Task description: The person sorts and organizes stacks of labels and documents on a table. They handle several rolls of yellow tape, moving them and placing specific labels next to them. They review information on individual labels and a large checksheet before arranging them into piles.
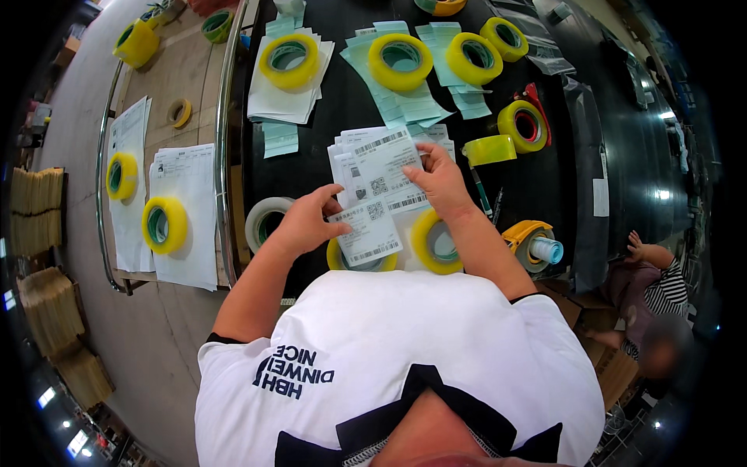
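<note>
My left hand [310, 222] pinches the left edge of a white shipping label [372, 237] printed with a barcode and a square code. My right hand [443, 183] grips the right edge of another shipping label [379, 167], just above the first. Whether the two labels are joined is unclear. Beneath them lie printed white sheets [352, 138] on the black table [315, 167]. Two yellow tape rolls, a left one [336, 255] and a right one [426, 243], rest close to my body, partly covered by the labels and my arms.
More yellow tape rolls [401, 62] weigh down papers and pale green label strips [377, 93] at the far side. A red tape dispenser [537, 109], a pen [479, 191] and a yellow dispenser [523, 232] sit right. Left stands a metal-railed cart [144, 272]. Another person [650, 284] is at right.
</note>
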Demonstrator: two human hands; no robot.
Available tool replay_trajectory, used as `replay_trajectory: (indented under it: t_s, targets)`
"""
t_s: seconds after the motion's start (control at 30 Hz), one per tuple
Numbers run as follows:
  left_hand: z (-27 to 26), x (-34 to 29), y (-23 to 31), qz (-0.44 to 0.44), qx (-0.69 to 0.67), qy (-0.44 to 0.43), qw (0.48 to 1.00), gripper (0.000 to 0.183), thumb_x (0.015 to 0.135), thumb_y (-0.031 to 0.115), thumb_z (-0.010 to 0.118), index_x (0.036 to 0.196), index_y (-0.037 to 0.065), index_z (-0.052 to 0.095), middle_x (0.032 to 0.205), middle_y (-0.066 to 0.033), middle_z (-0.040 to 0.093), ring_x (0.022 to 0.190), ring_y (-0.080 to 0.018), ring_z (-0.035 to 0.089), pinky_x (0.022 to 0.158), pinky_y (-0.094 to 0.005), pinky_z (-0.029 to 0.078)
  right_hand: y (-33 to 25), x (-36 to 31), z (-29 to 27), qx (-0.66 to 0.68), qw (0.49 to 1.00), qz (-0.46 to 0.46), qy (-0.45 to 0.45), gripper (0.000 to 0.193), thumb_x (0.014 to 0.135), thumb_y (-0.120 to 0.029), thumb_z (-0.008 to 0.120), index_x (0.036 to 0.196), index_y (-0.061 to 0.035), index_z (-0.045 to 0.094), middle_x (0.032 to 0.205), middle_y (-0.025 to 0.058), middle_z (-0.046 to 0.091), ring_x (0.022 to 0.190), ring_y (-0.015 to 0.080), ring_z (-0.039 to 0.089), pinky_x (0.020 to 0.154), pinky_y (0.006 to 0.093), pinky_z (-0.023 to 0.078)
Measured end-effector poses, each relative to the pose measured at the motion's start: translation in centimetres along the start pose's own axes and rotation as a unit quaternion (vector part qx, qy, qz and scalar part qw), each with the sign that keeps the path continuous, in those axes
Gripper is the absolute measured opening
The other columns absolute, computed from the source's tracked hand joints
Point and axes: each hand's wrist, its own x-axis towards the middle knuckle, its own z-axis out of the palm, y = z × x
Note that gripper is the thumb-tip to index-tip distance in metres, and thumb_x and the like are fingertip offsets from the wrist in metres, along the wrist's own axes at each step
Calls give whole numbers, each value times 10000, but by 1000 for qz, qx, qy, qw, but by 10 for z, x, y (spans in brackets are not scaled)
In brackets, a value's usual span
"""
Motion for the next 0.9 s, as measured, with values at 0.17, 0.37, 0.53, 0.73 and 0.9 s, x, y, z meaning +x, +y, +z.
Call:
replay_trajectory:
  t_s: [0.17, 0.37, 0.53, 0.73, 0.9]
  targets:
    - [-1, -16, 11, 59, -33, 33, 997, 478, 782, -46, 742, 1230, -1, 581, 854, -29, 641, 809, -111, 617, 763, -255, 509, 7, -3, -5, -37, 997, -63, -4, 346, 899, 31, 559, 1230, -27, 639, 1101, 82, 630, 969, 126, 600, 875, 261, 509]
    - [-2, -15, -4, 226, -55, 122, 965, 348, 821, -51, 705, 1151, 6, 615, 912, -71, 681, 850, -126, 648, 779, -266, 537, -12, -15, -10, -99, 970, -77, -207, 241, 878, -130, 635, 1045, 21, 722, 1035, 84, 599, 978, 167, 549, 897, 287, 441]
    - [14, -4, -14, 185, -191, 161, 950, 298, 893, -63, 623, 1183, 1, 593, 1009, -40, 627, 928, -96, 597, 826, -230, 495, -17, -23, 1, -214, 940, -104, -245, 210, 829, -179, 720, 946, -5, 719, 918, 93, 581, 915, 216, 550, 809, 323, 446]
    - [22, 1, -8, 177, -345, 154, 909, 510, 870, -26, 668, 1325, -2, 438, 1110, -79, 558, 1036, -136, 565, 899, -269, 485, -7, -17, 6, -162, 969, -17, -185, 111, 845, -22, 694, 941, 29, 719, 1015, 69, 624, 899, 138, 594, 777, 267, 489]
    - [31, -3, 1, 64, -346, 177, 919, 572, 834, 17, 712, 1325, -17, 421, 1069, -70, 555, 979, -121, 553, 868, -272, 491, -5, -14, 9, -153, 980, -30, -125, 109, 869, -53, 699, 943, 25, 686, 913, 48, 658, 783, 91, 593, 706, 238, 496]
